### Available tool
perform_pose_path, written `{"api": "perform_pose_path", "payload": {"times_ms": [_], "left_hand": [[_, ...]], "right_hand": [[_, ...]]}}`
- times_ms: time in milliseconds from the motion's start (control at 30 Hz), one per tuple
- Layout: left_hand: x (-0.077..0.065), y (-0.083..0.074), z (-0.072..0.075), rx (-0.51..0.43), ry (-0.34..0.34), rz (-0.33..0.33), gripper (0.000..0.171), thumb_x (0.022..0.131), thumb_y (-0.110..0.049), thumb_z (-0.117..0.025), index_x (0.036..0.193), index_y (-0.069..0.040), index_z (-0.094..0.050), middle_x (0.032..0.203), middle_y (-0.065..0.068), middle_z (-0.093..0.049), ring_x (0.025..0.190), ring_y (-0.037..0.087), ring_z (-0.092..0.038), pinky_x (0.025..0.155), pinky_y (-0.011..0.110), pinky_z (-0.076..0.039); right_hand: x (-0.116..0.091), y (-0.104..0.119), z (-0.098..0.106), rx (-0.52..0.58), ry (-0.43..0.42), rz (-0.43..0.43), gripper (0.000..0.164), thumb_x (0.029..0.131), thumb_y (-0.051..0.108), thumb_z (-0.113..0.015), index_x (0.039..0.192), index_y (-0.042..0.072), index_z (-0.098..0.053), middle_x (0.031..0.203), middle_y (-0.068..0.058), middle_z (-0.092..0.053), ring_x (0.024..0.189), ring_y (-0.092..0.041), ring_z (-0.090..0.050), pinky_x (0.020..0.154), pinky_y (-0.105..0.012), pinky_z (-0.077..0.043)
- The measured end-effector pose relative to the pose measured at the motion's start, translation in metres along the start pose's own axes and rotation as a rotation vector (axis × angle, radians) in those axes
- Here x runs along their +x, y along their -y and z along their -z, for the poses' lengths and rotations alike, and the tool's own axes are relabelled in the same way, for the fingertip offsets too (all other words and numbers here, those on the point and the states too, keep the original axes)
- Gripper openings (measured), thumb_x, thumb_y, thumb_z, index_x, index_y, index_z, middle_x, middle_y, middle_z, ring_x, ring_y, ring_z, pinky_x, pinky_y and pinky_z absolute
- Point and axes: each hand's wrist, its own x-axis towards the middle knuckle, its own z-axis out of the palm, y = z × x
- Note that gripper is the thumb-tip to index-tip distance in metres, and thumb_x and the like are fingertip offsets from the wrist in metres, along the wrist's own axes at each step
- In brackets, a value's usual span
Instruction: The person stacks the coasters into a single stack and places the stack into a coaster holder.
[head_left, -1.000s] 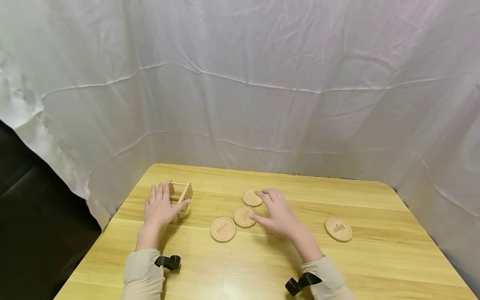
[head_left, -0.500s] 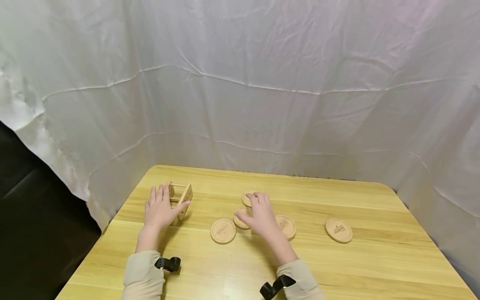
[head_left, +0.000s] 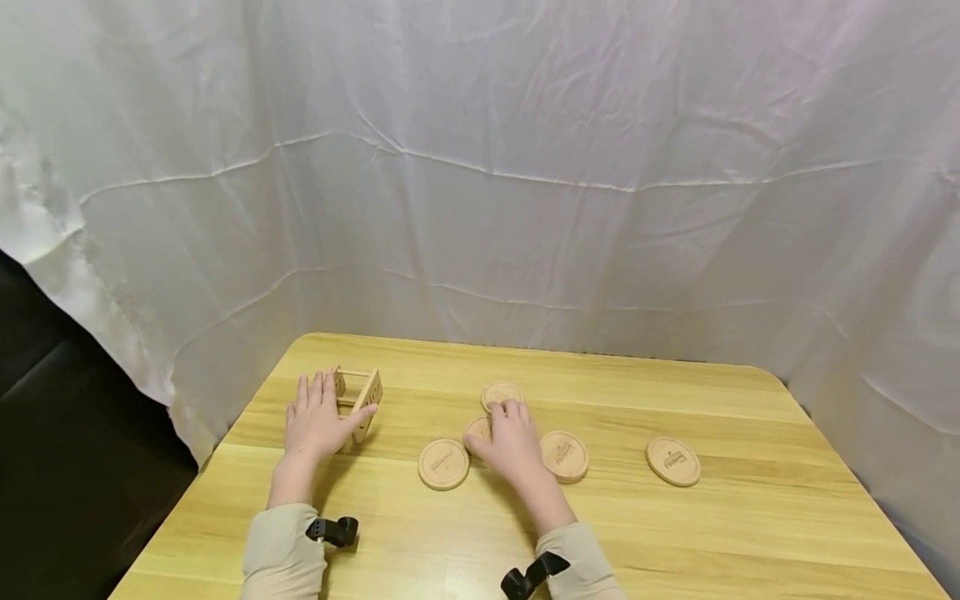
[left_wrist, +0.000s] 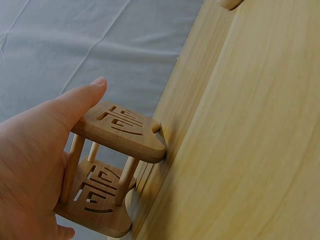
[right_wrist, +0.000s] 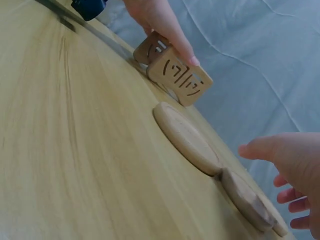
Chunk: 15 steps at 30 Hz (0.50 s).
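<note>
Head view: diffuse, fairly even light brightens the table (head_left: pixel 712 537), with a pale patch of glare at the bottom of the frame, soft shadows beside both forearms (head_left: pixel 292 482), and a faint pink cast on the upper right of the curtain (head_left: pixel 480 217). Both wrist views are dimmer and cooler; a soft-edged shadow falls beside the rack (left_wrist: pixel 111 134), and right-view detail on the coasters (right_wrist: pixel 186 138) is indistinct.

A pale yellow wooden table (head_left: pixel 750 542) with streaked grain has rounded far corners. A creased, whitish curtain (head_left: pixel 480 233) hangs behind it and along both sides, faintly pink at upper right. A black surface (head_left: pixel 67 433) shows at lower left.
</note>
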Motion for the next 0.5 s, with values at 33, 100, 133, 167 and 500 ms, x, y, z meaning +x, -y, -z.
{"api": "perform_pose_path", "payload": {"times_ms": [33,100,133,167,500], "left_hand": [[-0.0002,0.0000,0.0000,0.000,0.001,0.000,0.113,0.086,-0.075,-0.047,0.155,0.001,0.001,0.161,0.028,0.004,0.148,0.047,0.012,0.115,0.072,0.000],[-0.0005,0.0000,-0.0001,0.000,0.004,0.002,0.114,0.086,-0.075,-0.047,0.155,0.001,0.001,0.161,0.028,0.004,0.148,0.047,0.012,0.115,0.072,0.001],[-0.0006,0.0001,-0.0001,0.001,0.004,0.003,0.114,0.086,-0.075,-0.047,0.155,0.001,0.001,0.161,0.028,0.004,0.148,0.047,0.012,0.115,0.072,0.000],[-0.0006,0.0001,-0.0002,0.001,0.005,0.003,0.114,0.086,-0.075,-0.047,0.155,0.001,0.001,0.161,0.028,0.004,0.148,0.047,0.012,0.115,0.072,0.001],[0.0009,0.0008,0.0001,-0.001,-0.001,0.007,0.113,0.086,-0.074,-0.048,0.155,0.001,0.001,0.161,0.028,0.004,0.149,0.046,0.011,0.115,0.071,0.000]], "right_hand": [[-0.0004,-0.0004,-0.0017,-0.015,-0.001,-0.004,0.069,0.079,0.048,-0.071,0.128,0.002,-0.057,0.125,-0.018,-0.053,0.122,-0.035,-0.045,0.105,-0.052,-0.041],[-0.0014,-0.0007,-0.0039,-0.033,-0.001,-0.014,0.067,0.079,0.048,-0.071,0.125,0.002,-0.057,0.122,-0.017,-0.053,0.119,-0.034,-0.046,0.102,-0.051,-0.042],[-0.0019,-0.0009,-0.0047,-0.040,-0.002,-0.018,0.066,0.079,0.048,-0.071,0.124,0.002,-0.058,0.121,-0.017,-0.053,0.117,-0.034,-0.046,0.101,-0.051,-0.042],[-0.0023,-0.0009,-0.0052,-0.043,-0.002,-0.021,0.066,0.079,0.048,-0.072,0.123,0.002,-0.058,0.120,-0.017,-0.053,0.117,-0.034,-0.046,0.100,-0.051,-0.043],[-0.0041,-0.0005,-0.0038,-0.073,0.042,-0.046,0.071,0.078,0.050,-0.074,0.124,-0.001,-0.057,0.119,-0.019,-0.052,0.116,-0.035,-0.045,0.099,-0.051,-0.043]]}}
